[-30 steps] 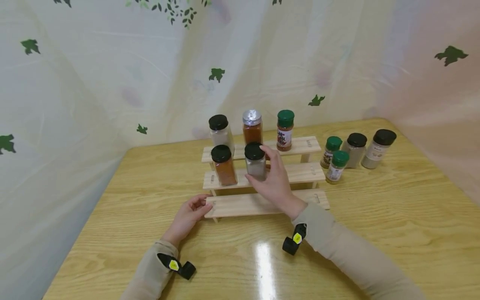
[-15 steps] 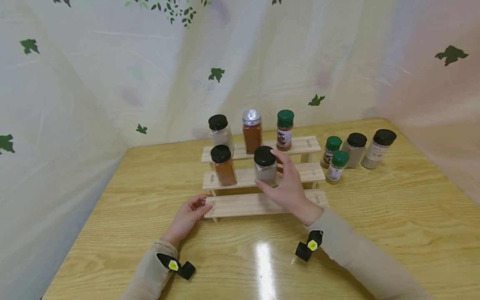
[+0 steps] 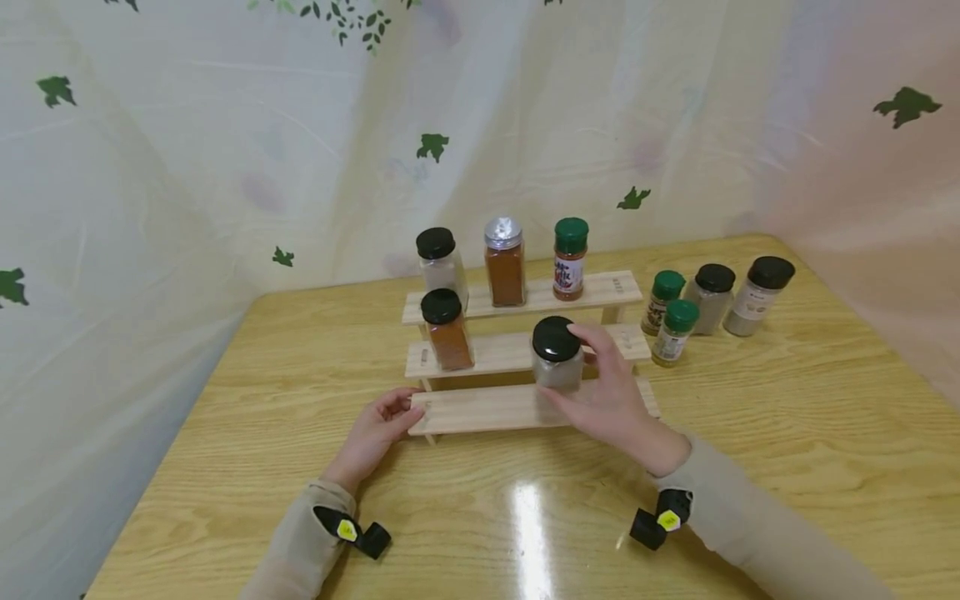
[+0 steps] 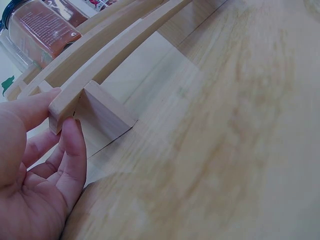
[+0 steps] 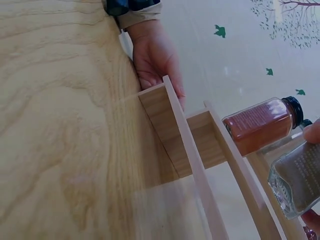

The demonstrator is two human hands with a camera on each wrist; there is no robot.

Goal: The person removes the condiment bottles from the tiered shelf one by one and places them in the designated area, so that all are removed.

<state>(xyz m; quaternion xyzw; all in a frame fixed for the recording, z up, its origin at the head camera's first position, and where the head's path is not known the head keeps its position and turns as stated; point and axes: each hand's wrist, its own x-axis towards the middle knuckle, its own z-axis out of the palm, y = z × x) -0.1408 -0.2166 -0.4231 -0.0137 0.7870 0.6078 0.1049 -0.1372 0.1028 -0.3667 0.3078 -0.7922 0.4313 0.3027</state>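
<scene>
My right hand (image 3: 618, 408) holds a square glass spice jar (image 3: 557, 371) with a black lid and pale grey contents, thumb and fingers around its sides. In the head view the jar is in front of the middle shelf, over the bottom one; the right wrist view shows its base (image 5: 282, 190) apart from the shelves. My left hand (image 3: 375, 437) pinches the left end of the bottom shelf of a three-step wooden rack (image 3: 480, 410). The left wrist view shows that thumb (image 4: 37, 107) on top of the shelf end, with fingers beneath.
An orange-red spice jar (image 3: 452, 342) stands on the middle shelf's left. Along the top shelf are a pale jar (image 3: 442, 275), a silver-lidded jar (image 3: 506, 271) and a green-lidded bottle (image 3: 570, 267). Several more jars (image 3: 708, 300) stand on the table right of the rack.
The right hand has carried the grey jar rightward and toward me, away from its place beside the orange-red jar. The left hand keeps its grip on the rack.
</scene>
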